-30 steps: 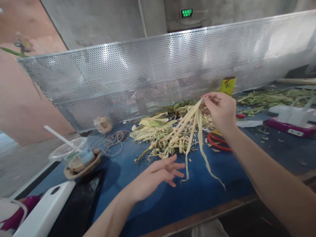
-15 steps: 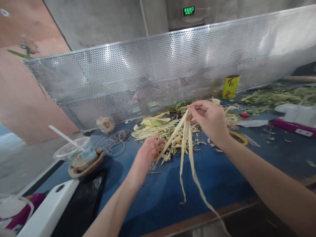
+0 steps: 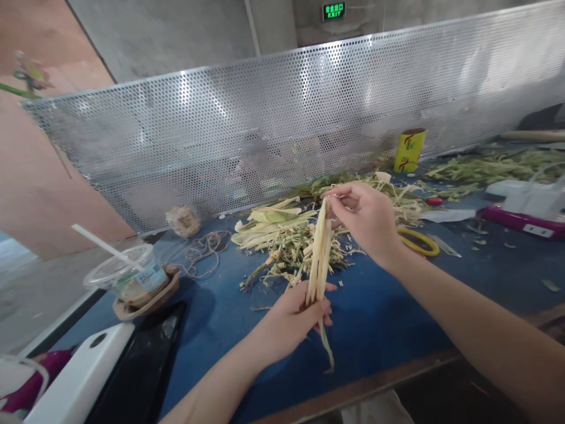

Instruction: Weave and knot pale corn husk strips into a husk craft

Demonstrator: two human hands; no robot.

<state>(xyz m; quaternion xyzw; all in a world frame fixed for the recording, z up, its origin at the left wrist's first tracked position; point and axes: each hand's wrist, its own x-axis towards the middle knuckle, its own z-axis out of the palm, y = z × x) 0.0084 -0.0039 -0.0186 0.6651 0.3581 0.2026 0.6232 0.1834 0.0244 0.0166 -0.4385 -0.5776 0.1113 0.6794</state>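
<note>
Pale yellow husk strips [image 3: 321, 250] hang down over the blue table. At their top end, my right hand [image 3: 364, 218] pinches them between thumb and fingertips. Lower down, my left hand [image 3: 300, 312] is closed around the gathered strips, and a thin tail dangles below it. Behind the strips lies a heap of cut stalk pieces [image 3: 289, 250], with broad green-yellow husks [image 3: 273, 217] at its back left.
To the left are a lidded plastic cup [image 3: 136, 277] in a brown tray, tangled twine [image 3: 205, 250] and a white power bank-like block [image 3: 83, 374]. At right, yellow-handled scissors [image 3: 418, 241] and a purple item [image 3: 521, 222]. A perforated metal screen [image 3: 282, 129] stands behind.
My left hand has moved right and closed around the strips, which were spread apart and now hang together. My right hand keeps its pinch on the top end.
</note>
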